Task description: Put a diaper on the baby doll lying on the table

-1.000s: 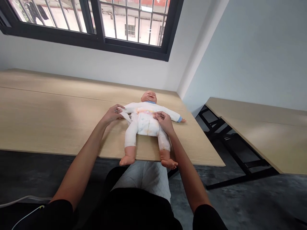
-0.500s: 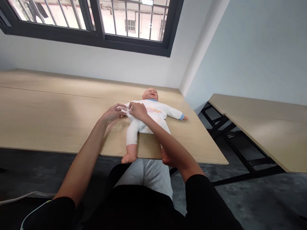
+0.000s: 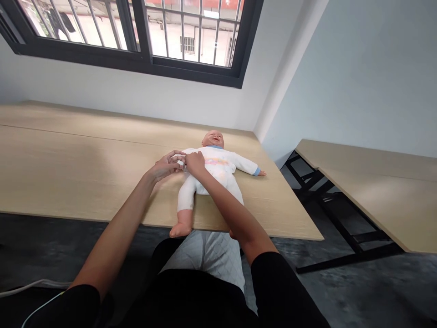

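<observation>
A: Our edges?
B: Doll (image 3: 218, 160) face-up on table (image 3: 95, 177), foot over 6 o'clock edge. More room toward 9 than 3.
A: Our grip?
B: At its 9: left hand (image 3: 167, 166) half-curled, right hand (image 3: 195, 164) bunched; can't tell what's held.
A: Looks?
B: White outfit, pastel print, blue collar.

A pale wood-topped counter (image 3: 85, 182) is crossed by a thin lengthwise seam — its surface is otherwise plain. On it a baby doll (image 3: 218, 168) in white clothing is laid on its back, with one foot extended past the front edge — close to the counter's narrower end.
</observation>
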The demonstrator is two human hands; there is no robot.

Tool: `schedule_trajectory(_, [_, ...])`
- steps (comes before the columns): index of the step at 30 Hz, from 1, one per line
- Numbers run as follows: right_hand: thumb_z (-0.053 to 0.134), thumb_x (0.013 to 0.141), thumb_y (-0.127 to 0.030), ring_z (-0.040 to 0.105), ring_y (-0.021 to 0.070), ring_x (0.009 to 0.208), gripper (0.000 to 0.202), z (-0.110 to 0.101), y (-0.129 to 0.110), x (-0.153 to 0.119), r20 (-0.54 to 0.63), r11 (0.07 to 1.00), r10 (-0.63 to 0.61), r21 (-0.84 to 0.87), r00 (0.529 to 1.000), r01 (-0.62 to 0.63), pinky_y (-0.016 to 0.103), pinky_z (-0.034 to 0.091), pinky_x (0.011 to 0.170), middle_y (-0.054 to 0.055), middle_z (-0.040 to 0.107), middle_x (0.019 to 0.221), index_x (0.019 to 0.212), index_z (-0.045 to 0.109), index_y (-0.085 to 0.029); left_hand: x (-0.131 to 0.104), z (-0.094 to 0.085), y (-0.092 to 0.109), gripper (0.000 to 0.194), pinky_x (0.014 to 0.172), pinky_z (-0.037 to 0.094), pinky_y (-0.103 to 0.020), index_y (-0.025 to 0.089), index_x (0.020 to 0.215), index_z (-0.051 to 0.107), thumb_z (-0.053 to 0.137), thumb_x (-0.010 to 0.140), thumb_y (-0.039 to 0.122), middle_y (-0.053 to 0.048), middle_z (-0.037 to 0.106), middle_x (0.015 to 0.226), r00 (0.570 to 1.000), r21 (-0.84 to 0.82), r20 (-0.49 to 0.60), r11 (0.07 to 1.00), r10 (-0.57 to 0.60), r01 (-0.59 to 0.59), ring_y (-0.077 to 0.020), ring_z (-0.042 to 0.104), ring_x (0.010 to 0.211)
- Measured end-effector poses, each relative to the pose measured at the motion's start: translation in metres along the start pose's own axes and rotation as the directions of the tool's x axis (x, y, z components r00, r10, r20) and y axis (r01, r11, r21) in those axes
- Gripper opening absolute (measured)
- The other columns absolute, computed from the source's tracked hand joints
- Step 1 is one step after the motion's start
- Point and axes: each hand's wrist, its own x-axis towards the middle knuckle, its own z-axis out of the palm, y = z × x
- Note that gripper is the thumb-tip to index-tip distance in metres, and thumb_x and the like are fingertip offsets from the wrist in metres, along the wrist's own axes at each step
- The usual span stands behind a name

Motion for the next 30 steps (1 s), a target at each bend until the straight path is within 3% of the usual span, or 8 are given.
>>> schedule_trajectory(5, [0.049, 0.095, -0.027, 0.054, 0.0244, 0.118, 0.030, -0.024, 0.031, -0.016, -0.042, 0.997, -0.059, 0.049, 0.997, 0.061, 0.038, 0.035, 0.101, 0.010, 0.065, 0.123, 0.120, 0.064, -0.019, 0.001, -0.007, 0.000, 0.049, 0.056, 0.041, -0.019, 0.020, 0.103, 0.063, 0.079, 0.058, 0.010, 0.002, 0.066, 0.087, 0.995, -0.036, -0.075, 0.997, 0.062, -0.064, -0.0054, 0.052, 0.059])
schedule_trajectory(8, [0.055, 0.092, -0.051, 0.041, 0.0272, 0.133, 0.045, -0.038, 0.060, -0.037, -0.062, 0.981, -0.096, 0.161, 0.993, 0.105, 0.054, 0.017, 0.114, 0.006, 0.054, 0.139, 0.130, 0.057, -0.029, 0.001, -0.004, 0.003, 0.050, 0.057, 0.041, -0.019, 0.020, 0.102, 0.063, 0.079, 0.057, 0.009, 0.002, 0.065, 0.087, 0.992, -0.053, -0.094, 0.995, 0.080, -0.085, -0.0065, 0.053, 0.063])
schedule_trajectory(12, [0.059, 0.081, -0.068, 0.029, 0.0369, 0.140, 0.065, -0.036, 0.081, -0.063, 0.059, 0.958, -0.064, 0.282, 0.996, 0.045, 0.069, 0.001, 0.111, 0.008, 0.039, 0.151, 0.136, 0.053, -0.033, 0.003, 0.021, 0.009, 0.051, 0.056, 0.041, -0.019, 0.022, 0.103, 0.062, 0.078, 0.056, 0.009, 0.002, 0.062, 0.088, 0.991, -0.024, -0.062, 0.993, 0.117, -0.119, -0.0081, 0.054, 0.065])
schedule_trajectory(16, [0.059, 0.084, -0.063, 0.019, 0.0338, 0.145, 0.071, -0.021, 0.080, -0.069, 0.079, 0.946, -0.032, 0.324, 0.996, 0.005, 0.066, 0.000, 0.113, 0.007, 0.033, 0.155, 0.144, 0.042, -0.030, 0.013, 0.057, 0.012, 0.046, 0.057, 0.041, -0.020, 0.023, 0.106, 0.059, 0.071, 0.063, 0.011, 0.002, 0.060, 0.091, 0.979, 0.092, 0.097, 0.978, 0.179, -0.188, -0.0090, 0.054, 0.068])
schedule_trajectory(20, [0.067, 0.081, -0.049, 0.027, 0.0330, 0.143, 0.066, -0.012, 0.081, -0.066, 0.015, 0.928, -0.020, 0.371, 1.000, 0.013, 0.068, 0.004, 0.113, 0.010, 0.041, 0.149, 0.139, 0.046, -0.026, 0.024, 0.082, 0.006, 0.046, 0.056, 0.040, -0.020, 0.023, 0.109, 0.056, 0.064, 0.065, 0.011, 0.002, 0.058, 0.088, 0.942, 0.225, 0.275, 0.939, 0.194, -0.259, -0.0114, 0.054, 0.070])
schedule_trajectory(24, [0.073, 0.074, -0.034, 0.030, 0.0327, 0.142, 0.059, -0.009, 0.084, -0.066, -0.023, 0.907, -0.009, 0.422, 1.000, 0.018, 0.067, 0.002, 0.113, 0.010, 0.049, 0.143, 0.129, 0.055, -0.022, 0.026, 0.088, -0.004, 0.045, 0.052, 0.036, -0.022, 0.022, 0.114, 0.055, 0.060, 0.070, 0.014, 0.003, 0.055, 0.080, 0.948, 0.415, 0.256, 0.864, 0.191, -0.286, -0.0102, 0.047, 0.059])
schedule_trajectory(28, [0.072, 0.074, -0.031, 0.033, 0.0323, 0.141, 0.062, -0.018, 0.087, -0.075, -0.053, 0.838, -0.034, 0.543, 0.998, 0.058, 0.064, 0.001, 0.115, 0.011, 0.052, 0.140, 0.132, 0.053, -0.020, 0.019, 0.087, -0.010, 0.039, 0.069, 0.046, -0.026, 0.022, 0.116, 0.054, 0.064, 0.078, 0.026, -0.001, 0.058, 0.089, 0.940, 0.478, 0.215, 0.811, 0.264, -0.337, -0.0149, 0.056, 0.076])
schedule_trajectory(30, [0.069, 0.077, -0.033, 0.040, 0.0300, 0.137, 0.059, -0.026, 0.092, -0.085, -0.108, 0.769, -0.041, 0.631, 0.993, 0.101, 0.060, 0.009, 0.117, 0.009, 0.053, 0.140, 0.133, 0.053, -0.022, 0.013, 0.087, -0.009, 0.038, 0.076, 0.048, -0.029, 0.022, 0.117, 0.053, 0.064, 0.082, 0.031, -0.003, 0.060, 0.094, 0.937, 0.489, 0.210, 0.800, 0.279, -0.348, -0.0170, 0.059, 0.085])
